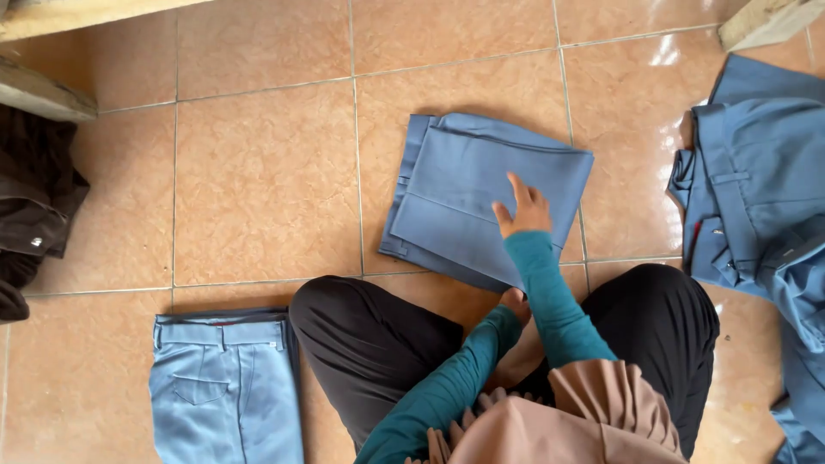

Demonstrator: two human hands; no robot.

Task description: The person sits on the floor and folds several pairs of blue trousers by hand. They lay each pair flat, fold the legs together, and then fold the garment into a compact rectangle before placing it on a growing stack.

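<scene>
From the head camera, the person sat cross-legged on a tiled floor [266, 172]. The right hand [522, 210], in a teal sleeve, lay flat with fingers spread and released on a folded pair of blue-grey trousers [481, 193], which rested on the tiles directly in front of the knees. It pressed on the cloth and gripped nothing. The left hand [516, 302] sat low between the legs, near the near edge of the fold; whether its fingers were closed could not be told.

The folded trousers looked soft and light, likely to slump and unfold if lifted by one corner; taking them by the thick waistband side at the left, or with a hand under the whole stack, would probably keep the fold.

A lighter blue pair of trousers [225, 387] lay to the lower left, a heap of blue garments [760, 189] at the right edge, and dark brown clothing [34, 206] at the far left. No packages, labels or signs could be made out.
</scene>
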